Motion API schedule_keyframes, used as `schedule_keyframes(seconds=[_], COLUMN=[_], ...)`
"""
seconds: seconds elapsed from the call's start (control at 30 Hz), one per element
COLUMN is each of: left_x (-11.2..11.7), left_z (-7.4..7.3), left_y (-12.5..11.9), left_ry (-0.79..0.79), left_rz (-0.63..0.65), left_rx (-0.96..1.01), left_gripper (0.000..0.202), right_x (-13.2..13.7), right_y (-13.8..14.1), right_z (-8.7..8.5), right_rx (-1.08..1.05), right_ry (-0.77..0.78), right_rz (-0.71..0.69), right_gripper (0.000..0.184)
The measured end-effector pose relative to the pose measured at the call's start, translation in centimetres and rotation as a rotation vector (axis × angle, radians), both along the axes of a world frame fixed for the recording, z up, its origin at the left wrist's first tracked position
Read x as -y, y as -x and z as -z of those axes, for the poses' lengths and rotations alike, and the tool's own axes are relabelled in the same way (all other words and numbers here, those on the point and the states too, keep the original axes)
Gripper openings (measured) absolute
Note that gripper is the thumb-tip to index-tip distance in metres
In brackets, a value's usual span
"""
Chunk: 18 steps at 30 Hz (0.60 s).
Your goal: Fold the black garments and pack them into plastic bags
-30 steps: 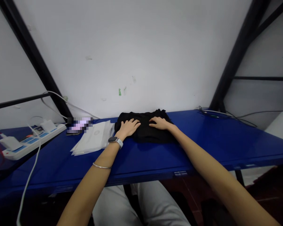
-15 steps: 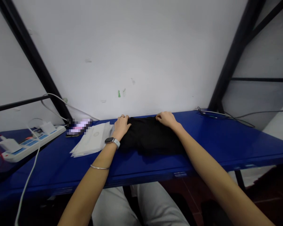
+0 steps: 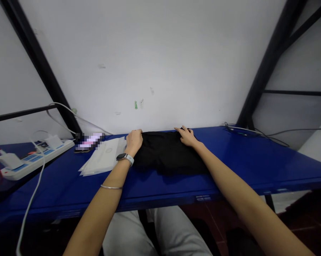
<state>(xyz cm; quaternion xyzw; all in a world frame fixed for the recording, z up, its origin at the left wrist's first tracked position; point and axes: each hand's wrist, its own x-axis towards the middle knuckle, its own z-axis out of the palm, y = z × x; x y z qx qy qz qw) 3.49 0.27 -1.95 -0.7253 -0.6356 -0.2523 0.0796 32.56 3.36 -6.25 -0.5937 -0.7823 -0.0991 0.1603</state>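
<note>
A black garment (image 3: 167, 153) lies spread flat on the blue table (image 3: 229, 160), close to the white wall. My left hand (image 3: 134, 140) is curled over its far left corner, fingers closed on the fabric. My right hand (image 3: 186, 135) rests on the far right corner with its fingers stretched out flat. A watch and a thin bracelet sit on my left wrist and forearm.
Left of the garment lie white papers (image 3: 103, 161) and a phone (image 3: 89, 141). A white power strip (image 3: 29, 160) with plugs and a white cable sits at the far left. Dark cables (image 3: 252, 130) run along the back right. Black frame bars slant up both sides.
The garment was a folded bundle under both palms; it has been opened toward me and now lies flat. Both hands moved apart to its far corners.
</note>
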Motion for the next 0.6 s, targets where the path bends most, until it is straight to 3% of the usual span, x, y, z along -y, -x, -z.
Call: schedule_keyframes(seconds=[0.17,0.3,0.4,0.5,0.6], left_x=[-0.9,-1.5,-0.8,0.1,0.1], left_z=[-0.5,-1.1,-1.9,-2.7,-2.8], left_y=[0.7,1.2,1.3,1.3,1.5], left_ry=[-0.053,0.004,0.145,0.214,0.149], left_rz=[0.104,0.472,0.678,0.732,0.709], left_rx=[0.186,0.446,0.546,0.55,0.473], left_gripper=[0.03,0.025,0.026,0.028,0.025], right_x=[0.0,0.3,0.6,1.0,1.5], right_y=[0.1,0.7,1.6,2.3,2.2], right_z=[-0.8,-1.3,-1.5,-1.9,-2.7], right_rx=[0.04,0.04,0.082,0.151,0.148], right_ry=[-0.037,-0.084,-0.069,-0.047,-0.108], right_rz=[0.034,0.02,-0.095,-0.198,-0.183], right_gripper=[0.052,0.048,0.054,0.043,0.028])
